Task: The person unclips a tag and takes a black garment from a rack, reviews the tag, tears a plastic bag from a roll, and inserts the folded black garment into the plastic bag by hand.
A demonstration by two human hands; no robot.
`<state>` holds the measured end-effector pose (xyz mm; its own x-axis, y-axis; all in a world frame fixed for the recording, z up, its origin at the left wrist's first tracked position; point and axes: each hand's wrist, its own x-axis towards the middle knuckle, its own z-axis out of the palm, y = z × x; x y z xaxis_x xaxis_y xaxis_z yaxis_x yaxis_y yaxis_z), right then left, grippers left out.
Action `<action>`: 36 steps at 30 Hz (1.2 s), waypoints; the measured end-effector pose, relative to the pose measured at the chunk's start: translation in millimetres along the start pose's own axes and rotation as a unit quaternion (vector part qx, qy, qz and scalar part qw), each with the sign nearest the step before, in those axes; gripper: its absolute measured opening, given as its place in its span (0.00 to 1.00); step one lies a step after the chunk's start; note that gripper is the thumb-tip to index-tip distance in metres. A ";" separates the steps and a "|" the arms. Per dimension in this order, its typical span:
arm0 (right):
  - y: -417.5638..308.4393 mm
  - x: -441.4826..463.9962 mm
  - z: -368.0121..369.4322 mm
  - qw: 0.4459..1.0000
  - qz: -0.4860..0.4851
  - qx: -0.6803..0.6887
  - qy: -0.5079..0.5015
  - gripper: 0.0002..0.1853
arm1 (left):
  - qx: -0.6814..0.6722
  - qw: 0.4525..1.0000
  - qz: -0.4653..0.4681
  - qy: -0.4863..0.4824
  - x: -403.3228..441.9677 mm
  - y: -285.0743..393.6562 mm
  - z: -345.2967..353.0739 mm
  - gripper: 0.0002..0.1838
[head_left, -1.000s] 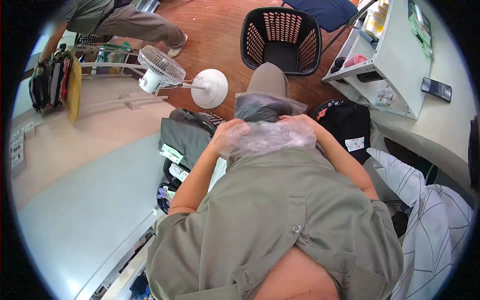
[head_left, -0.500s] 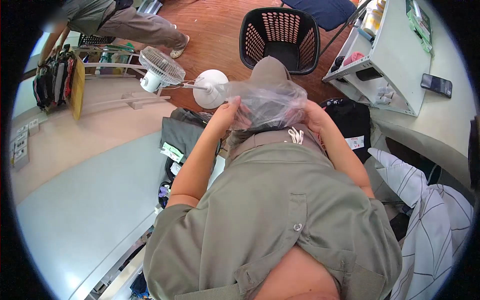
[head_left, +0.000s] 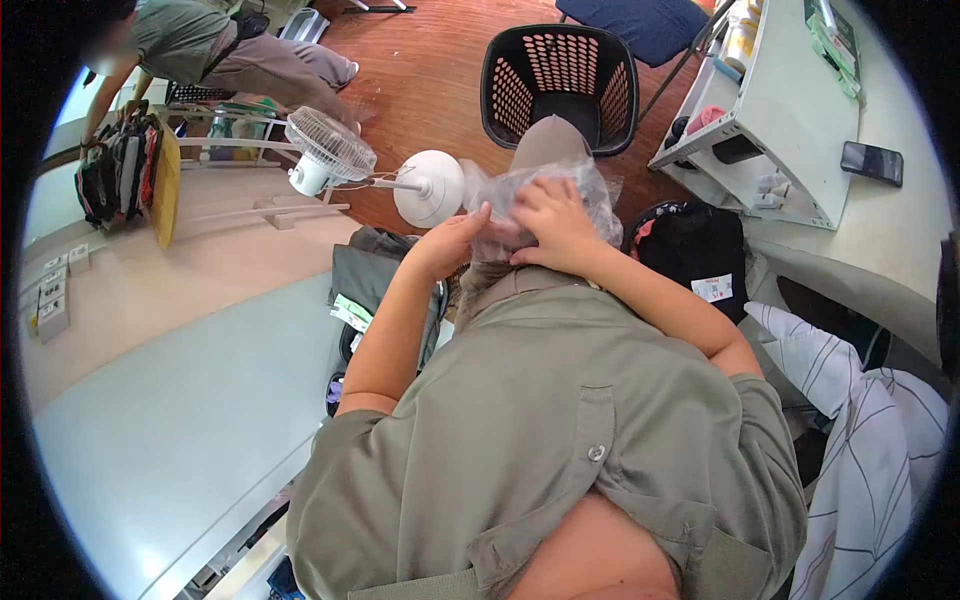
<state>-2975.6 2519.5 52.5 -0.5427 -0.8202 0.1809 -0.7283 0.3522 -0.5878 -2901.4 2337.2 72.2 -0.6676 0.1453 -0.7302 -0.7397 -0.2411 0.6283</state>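
Observation:
A crumpled clear plastic bag (head_left: 601,200) lies over my lap, with something dark faintly visible through it. My left hand (head_left: 455,240) grips the bag's left side, thumb up and fingers wrapped into the film. Across the middle of the bag lies my right hand (head_left: 556,225), its fingers spread on the plastic and slightly blurred. Left of my lap is a folded grey garment (head_left: 365,280) with a green and white tag (head_left: 352,312). On the right sits a black garment (head_left: 700,250) with a white tag (head_left: 712,288).
Ahead stands a black perforated basket (head_left: 560,85). A white fan (head_left: 330,145) is at the left, near a rack of hanging garments (head_left: 125,170) where another person (head_left: 190,45) bends. At the right are a white shelf unit (head_left: 800,130), a phone (head_left: 871,163) and patterned white cloth (head_left: 870,430).
The bag has come down and bunched closer to my lap. My right hand has moved left from its edge onto its middle. The other person has leaned further over the rack.

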 end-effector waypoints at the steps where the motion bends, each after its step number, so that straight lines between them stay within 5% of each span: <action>1: 2.4 -0.2 1.4 0.995 -0.037 0.034 -0.080 0.20 | -0.022 1.000 -0.003 0.001 1.1 -6.2 -7.8 0.24; 3: 4.2 -3.4 14.9 0.997 -0.024 0.054 -0.042 0.16 | -0.044 0.999 -0.006 0.001 -1.0 -7.7 -6.6 0.21; 5: 8.0 -4.0 19.8 0.998 -0.008 0.070 -0.001 0.12 | 0.128 0.947 0.119 0.269 -2.6 -7.0 6.0 0.16; 6: 9.2 -3.6 19.8 0.996 0.001 0.086 -0.016 0.11 | 0.128 0.947 0.119 0.268 -6.6 -1.2 20.5 0.16; 7: 10.4 -2.7 20.3 0.994 0.011 0.103 -0.031 0.11 | 0.324 0.826 0.318 0.334 -11.1 6.1 37.0 0.14; 9: 19.8 -1.8 29.7 0.990 0.022 0.135 -0.041 0.12 | 0.489 0.623 0.487 0.368 -7.9 2.0 36.9 0.12; 11: 25.6 1.3 29.9 0.984 0.032 0.165 -0.053 0.13 | 0.515 0.717 0.439 0.166 6.6 -14.1 17.7 0.10; 13: 27.2 4.7 20.6 0.925 0.157 0.329 -0.108 0.15 | 0.481 0.757 0.403 0.184 14.4 -20.3 14.5 0.06; 15: 33.4 4.2 17.9 0.893 0.193 0.386 -0.128 0.18 | 0.373 0.872 0.254 0.190 15.5 -18.4 15.4 0.06; 17: 38.7 -1.4 5.9 0.940 0.163 0.291 -0.068 0.20 | 0.348 0.879 0.254 0.205 19.4 -20.0 15.9 0.07; 19: 41.2 -11.2 -6.2 0.936 0.170 0.288 -0.111 0.28 | 0.320 0.898 0.240 0.181 26.9 -26.2 8.7 0.08; 21: 26.2 -23.9 -30.1 0.988 0.032 -0.012 0.150 0.34 | 0.312 0.905 0.231 0.175 26.2 -23.4 8.0 0.08; 23: 18.4 -34.4 -32.5 0.985 0.090 0.008 0.144 0.40 | 0.303 0.911 0.222 0.170 25.0 -24.2 6.7 0.08; 25: 13.5 -44.4 -18.6 0.950 0.262 0.033 0.168 0.34 | 0.287 0.916 0.230 0.160 24.7 -28.0 4.1 0.09; 29: 19.5 -42.2 -2.8 0.967 0.195 0.145 0.081 0.21 | 0.330 0.907 0.208 0.156 14.8 -22.1 8.8 0.09; 31: 18.4 -30.2 0.9 0.958 0.077 0.272 0.055 0.11 | 0.298 0.919 0.214 0.145 15.8 -24.8 5.8 0.09; 32: 13.0 -27.9 6.9 0.896 0.162 0.412 0.045 0.08 | 0.297 0.919 0.214 0.145 16.2 -26.3 4.9 0.09; 33: 17.8 -26.6 11.7 0.896 0.162 0.412 0.045 0.08 | 0.269 0.930 0.213 0.135 17.5 -27.3 4.2 0.09; 35: 28.1 -18.2 15.2 0.795 0.296 0.527 -0.046 0.05 | 0.241 0.939 0.212 0.123 20.8 -29.5 1.9 0.09; 36: 26.7 -15.9 15.3 0.834 0.302 0.461 -0.027 0.05 | 0.238 0.938 0.213 0.132 22.6 -30.7 0.5 0.09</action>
<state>-2980.0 2535.0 21.9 -0.6563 -0.6464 -0.3891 0.3155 0.2333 -0.9198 -2893.8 2348.3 36.5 -0.9132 -0.1252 -0.3879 -0.4072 0.2421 0.8807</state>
